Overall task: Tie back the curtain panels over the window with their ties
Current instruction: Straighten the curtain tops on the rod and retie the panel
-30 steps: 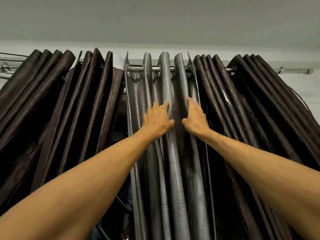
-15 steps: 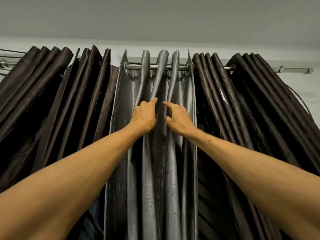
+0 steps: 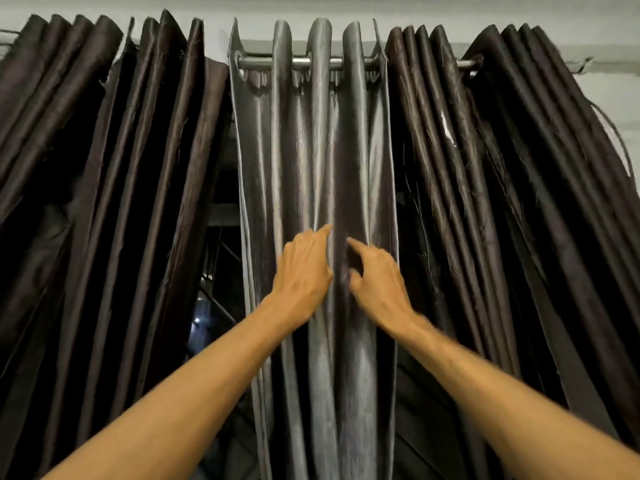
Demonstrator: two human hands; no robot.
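Note:
A shiny grey curtain panel [image 3: 311, 150] hangs by eyelets from a metal rod [image 3: 301, 61] in the middle of the view. Bunched dark brown panels hang to its left [image 3: 114, 168] and right [image 3: 502, 174]. My left hand [image 3: 303, 271] lies flat on a middle fold of the grey panel, fingers straight and pointing up. My right hand [image 3: 379, 284] touches the fold beside it, index finger stretched out and thumb apart; its other fingers are hidden. The two hands are almost touching. No tie is in view.
A dark gap [image 3: 218, 271] between the grey panel and the left brown panel shows window bars behind. A pale wall and ceiling [image 3: 606, 88] run above and to the right of the rod. A thin cord [image 3: 620, 140] hangs at the far right.
Both hands have slid down the grey panel and drawn closer together. The panel's folds now hang straighter and more evenly, and the view sits closer to the curtain.

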